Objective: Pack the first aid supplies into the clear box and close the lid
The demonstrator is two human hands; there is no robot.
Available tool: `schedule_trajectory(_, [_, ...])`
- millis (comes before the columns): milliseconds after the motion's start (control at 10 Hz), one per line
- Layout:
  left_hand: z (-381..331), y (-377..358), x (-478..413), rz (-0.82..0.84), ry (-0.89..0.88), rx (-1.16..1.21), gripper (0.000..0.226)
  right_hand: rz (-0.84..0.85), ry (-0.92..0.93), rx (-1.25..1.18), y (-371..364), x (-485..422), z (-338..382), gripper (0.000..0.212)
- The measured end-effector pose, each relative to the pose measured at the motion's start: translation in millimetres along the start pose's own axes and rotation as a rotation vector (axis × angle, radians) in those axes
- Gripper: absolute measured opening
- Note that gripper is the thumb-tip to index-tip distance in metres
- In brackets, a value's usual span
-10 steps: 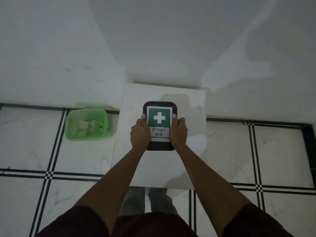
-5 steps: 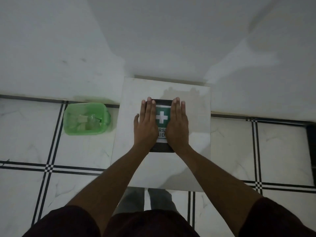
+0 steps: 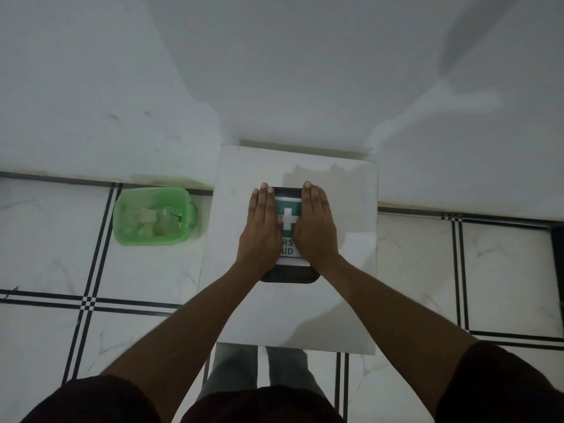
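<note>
On the white worktop [image 3: 244,315], the lid [image 3: 290,274] with its green cross label is now seen pressed under 2 flattened palms, where 1 second earlier it was gripped by its side edges, so closing is judged nearly finished. The box beneath is hidden. The left hand [image 3: 261,233] and right hand [image 3: 316,230] are spread flat, each grip released, nothing grasped.

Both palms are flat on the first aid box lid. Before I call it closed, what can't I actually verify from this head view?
- Lid seating: left hand and right hand cover both long edges; no latch visible.
- Box contents: hidden under the lid and its label.
- Green basket: pale items inside too dim and small to identify.
- Table legs: out of sight beneath its top.
</note>
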State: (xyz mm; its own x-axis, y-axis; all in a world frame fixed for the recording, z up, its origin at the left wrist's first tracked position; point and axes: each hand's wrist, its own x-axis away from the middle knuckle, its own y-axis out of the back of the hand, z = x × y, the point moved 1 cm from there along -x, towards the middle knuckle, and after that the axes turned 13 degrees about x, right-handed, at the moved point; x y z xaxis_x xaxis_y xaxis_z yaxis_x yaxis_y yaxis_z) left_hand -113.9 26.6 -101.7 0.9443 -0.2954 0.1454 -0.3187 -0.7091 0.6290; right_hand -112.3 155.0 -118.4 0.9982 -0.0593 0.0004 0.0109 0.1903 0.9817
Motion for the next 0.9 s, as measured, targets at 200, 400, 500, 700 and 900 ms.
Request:
schedule_trajectory(200, [0,0,0,-0.023,-0.024,0.021,0.092,0.018,0.005,-0.007,1,-2,2,0.069])
schedule_trajectory(400, [2,4,2,0.022,0.024,-0.068,0.082,0.087,0.034,0.059,6,1,0,0.066])
schedule_trajectory(500, [0,8,7,0.032,0.038,-0.202,0.068,0.098,-0.034,0.037,17,16,2,0.065])
schedule_trajectory(700, [-5,-3,35,0.041,0.035,-0.190,0.075,0.104,-0.024,0.049,5,57,2,0.071])
schedule_trajectory(900, [0,-5,35,0.010,0.018,-0.121,0.065,0.064,-0.035,-0.025,9,54,4,0.062])
